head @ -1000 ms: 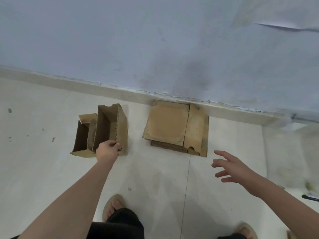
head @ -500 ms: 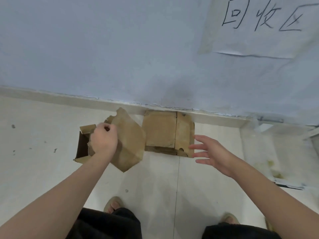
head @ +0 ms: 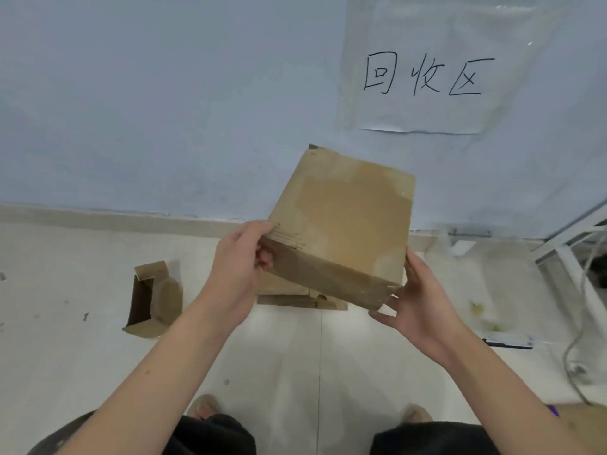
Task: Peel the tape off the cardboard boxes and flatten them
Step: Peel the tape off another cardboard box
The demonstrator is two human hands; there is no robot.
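You stand in a bare utility corner used as a recycling area; a white paper sign with three handwritten black characters (head: 423, 77) is taped to the pale blue-grey painted wall (head: 147, 103); flattened brown cardboard sheets (head: 300, 298) lie stacked against the beige skirting on the scuffed cream tile floor (head: 65, 349); an opened small brown cardboard carton (head: 152, 298) sits beside them; a white metal frame (head: 571, 247) and a grey cable (head: 578, 349) stand at the right.
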